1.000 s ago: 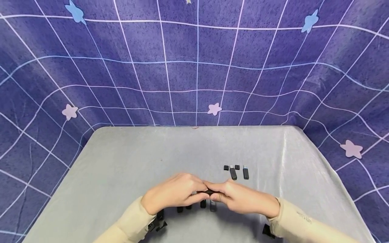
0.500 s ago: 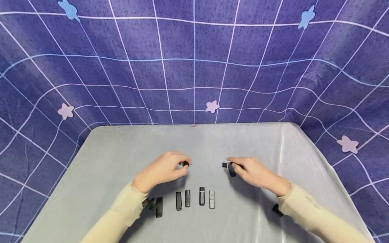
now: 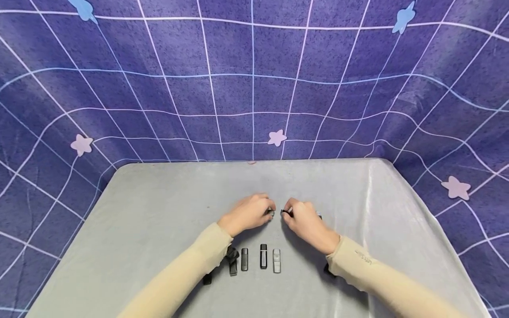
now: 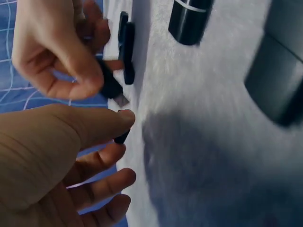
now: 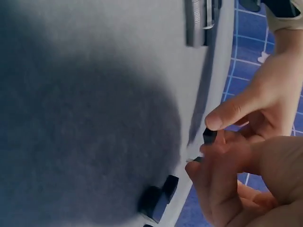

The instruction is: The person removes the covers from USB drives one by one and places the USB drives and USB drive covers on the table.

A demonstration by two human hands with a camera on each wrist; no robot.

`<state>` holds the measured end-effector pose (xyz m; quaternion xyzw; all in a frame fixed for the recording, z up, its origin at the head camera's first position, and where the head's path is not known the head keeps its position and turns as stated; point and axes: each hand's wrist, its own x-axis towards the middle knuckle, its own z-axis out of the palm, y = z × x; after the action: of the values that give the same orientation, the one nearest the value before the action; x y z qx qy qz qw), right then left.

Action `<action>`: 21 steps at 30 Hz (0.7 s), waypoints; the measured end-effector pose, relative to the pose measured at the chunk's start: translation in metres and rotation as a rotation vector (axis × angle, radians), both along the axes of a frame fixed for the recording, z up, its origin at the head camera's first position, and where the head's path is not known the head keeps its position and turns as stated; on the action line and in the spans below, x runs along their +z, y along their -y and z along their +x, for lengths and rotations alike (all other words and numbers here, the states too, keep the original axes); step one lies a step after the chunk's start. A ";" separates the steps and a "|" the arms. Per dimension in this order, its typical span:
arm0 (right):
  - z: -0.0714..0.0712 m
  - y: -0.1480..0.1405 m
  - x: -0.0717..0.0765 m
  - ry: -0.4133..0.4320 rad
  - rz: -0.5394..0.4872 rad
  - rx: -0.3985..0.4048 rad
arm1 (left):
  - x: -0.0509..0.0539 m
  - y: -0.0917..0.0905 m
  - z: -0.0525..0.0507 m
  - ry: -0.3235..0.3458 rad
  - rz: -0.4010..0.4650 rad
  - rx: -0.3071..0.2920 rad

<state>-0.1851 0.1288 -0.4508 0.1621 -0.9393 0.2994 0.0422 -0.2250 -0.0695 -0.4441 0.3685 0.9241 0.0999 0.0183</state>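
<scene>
In the middle of the table, my left hand [image 3: 254, 212] pinches a small black USB stick cap [image 4: 121, 137] between thumb and forefinger. Facing it, my right hand [image 3: 306, 223] grips a black USB stick [image 4: 110, 86], its metal plug bare and pointing at the cap. A short gap separates plug and cap. Beyond the right fingers, part of another USB stick [image 3: 319, 215] shows; the hand hides the rest. Nearer me lie a dark grey USB stick [image 3: 244, 259], a black one with a pale band [image 3: 263, 256] and a silver one [image 3: 276, 260].
Two more black sticks [image 3: 233, 268] [image 3: 207, 278] lie partly under the left forearm. A grey cloth covers the table [image 3: 159, 198]. Behind it hangs a purple curtain [image 3: 238, 97] with a grid and stars. A dark wrist device [image 3: 232, 253] sits at the left cuff.
My hands parted from a black item held between them, which left them. My right hand reached right and took up a USB stick; now both hands have come back towards each other.
</scene>
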 end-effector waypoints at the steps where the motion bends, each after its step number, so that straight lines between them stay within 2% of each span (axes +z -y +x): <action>1: 0.000 0.002 -0.001 0.030 -0.027 -0.006 | -0.001 -0.003 -0.001 0.009 0.006 0.001; 4: 0.001 0.005 -0.001 0.139 -0.079 -0.025 | -0.002 -0.009 -0.002 0.039 0.020 0.011; 8: 0.003 0.004 -0.001 0.191 -0.033 -0.031 | -0.005 -0.014 -0.004 0.074 0.020 0.015; 12: 0.005 0.005 -0.002 0.234 0.008 -0.022 | -0.009 -0.016 -0.005 0.075 0.008 0.015; 15: 0.004 0.007 -0.003 0.234 0.044 -0.021 | -0.012 -0.016 -0.006 0.046 0.001 0.025; 21: 0.001 0.008 -0.005 0.127 0.206 -0.032 | -0.012 -0.018 -0.008 0.039 -0.013 0.023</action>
<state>-0.1838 0.1206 -0.4556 0.1314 -0.9683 0.2102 -0.0297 -0.2327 -0.0510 -0.4564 0.3558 0.9283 0.1013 0.0377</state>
